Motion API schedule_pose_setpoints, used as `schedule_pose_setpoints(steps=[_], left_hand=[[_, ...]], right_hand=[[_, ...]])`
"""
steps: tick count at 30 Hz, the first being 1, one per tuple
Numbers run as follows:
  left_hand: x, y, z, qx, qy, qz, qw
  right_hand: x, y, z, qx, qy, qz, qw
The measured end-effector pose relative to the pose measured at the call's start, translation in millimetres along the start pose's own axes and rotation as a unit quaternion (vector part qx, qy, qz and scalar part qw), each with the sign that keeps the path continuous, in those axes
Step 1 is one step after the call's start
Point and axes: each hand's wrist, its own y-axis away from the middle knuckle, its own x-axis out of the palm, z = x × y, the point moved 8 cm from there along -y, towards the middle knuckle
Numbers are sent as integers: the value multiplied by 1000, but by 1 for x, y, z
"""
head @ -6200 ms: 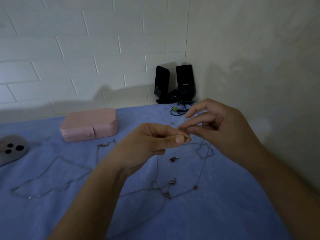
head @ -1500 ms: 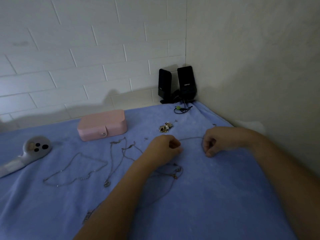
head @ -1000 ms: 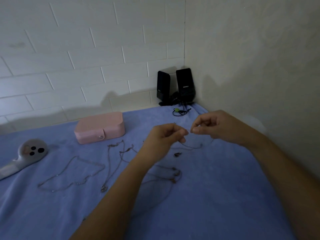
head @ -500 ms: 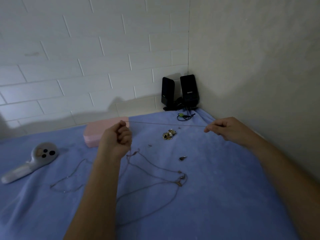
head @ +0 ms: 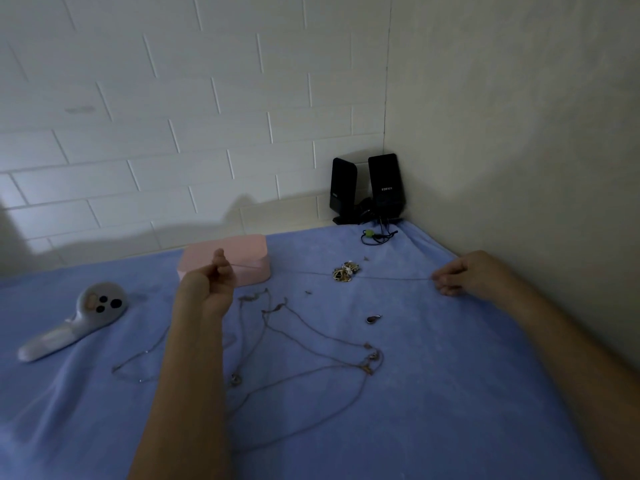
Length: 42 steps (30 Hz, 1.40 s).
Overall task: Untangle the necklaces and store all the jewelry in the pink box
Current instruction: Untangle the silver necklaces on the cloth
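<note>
**One chain pulled straight between my hands**

Nearest me, in the middle of the blue cloth [head: 450, 393], the tangled necklaces [head: 311, 341] lie in loose, overlapping loops with small charms where they cross. Left of my forearm, a separate silver chain [head: 138, 370] lies by itself. A little further out, right of the middle, there is a single loose pendant [head: 373, 319].

Beyond that, my left hand [head: 211, 278] is raised with its fingers curled into the palm. My right hand [head: 460, 273] is near the right edge, its fingertips pinched together on the end of a thin chain [head: 388, 277]. The chain runs taut toward my left hand. In this dim light I lose sight of it before the fingers, but it seems to end in that grip.

A small pile of jewelry [head: 344, 271] sits just under the chain. The pink box [head: 249, 247] is closed, directly behind my left hand and near the far edge. A grey handheld gadget [head: 79, 320] lies toward the left edge. Two black speakers [head: 367, 188] stand at the far right corner, with a coiled cable [head: 375, 235] in front of them.
</note>
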Motion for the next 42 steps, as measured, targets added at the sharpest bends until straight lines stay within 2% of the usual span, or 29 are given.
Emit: schedule_pose_setpoints(steps=[4, 6, 11, 14, 18, 20, 23, 24, 27, 29, 31, 34, 38, 39, 42], left_hand=[[2, 11, 0, 3, 56, 15, 998], [3, 8, 1, -20, 23, 26, 999], [17, 7, 14, -55, -93, 74, 991], [31, 19, 24, -54, -189, 119, 973], [45, 35, 31, -56, -312, 164, 934], [50, 44, 34, -47, -398, 193, 896], [58, 61, 41, -53, -516, 259, 815], [62, 70, 45, -71, -545, 297, 781], [64, 98, 65, -142, -624, 420, 643], [63, 115, 83, -184, -651, 481, 558], [59, 122, 97, -211, -673, 501, 502], [58, 127, 116, -221, -694, 506, 461], [70, 134, 159, -169, -709, 478, 490], [71, 141, 171, -174, -707, 484, 485], [61, 158, 191, -225, -715, 517, 413]], right_hand=[[-13, 0, -1, 2, 10, -64, 998], [-22, 0, -1, 3, 64, -100, 993], [-29, 9, 16, -24, 163, -127, 978], [-23, 11, 27, -84, 116, -121, 982], [-18, 16, 37, -119, -35, -89, 988], [-21, 28, 54, -157, -83, -98, 979], [-19, 49, 83, -195, -166, -74, 964], [-16, 55, 90, -197, -212, -48, 956], [-3, 69, 105, -192, -318, 45, 927], [7, 75, 111, -203, -324, 98, 919], [18, 78, 114, -217, -298, 131, 920], [30, 83, 116, -225, -244, 167, 928], [36, 87, 114, -219, -193, 168, 942], [36, 88, 115, -217, -188, 171, 942], [35, 87, 114, -217, -161, 165, 949]])
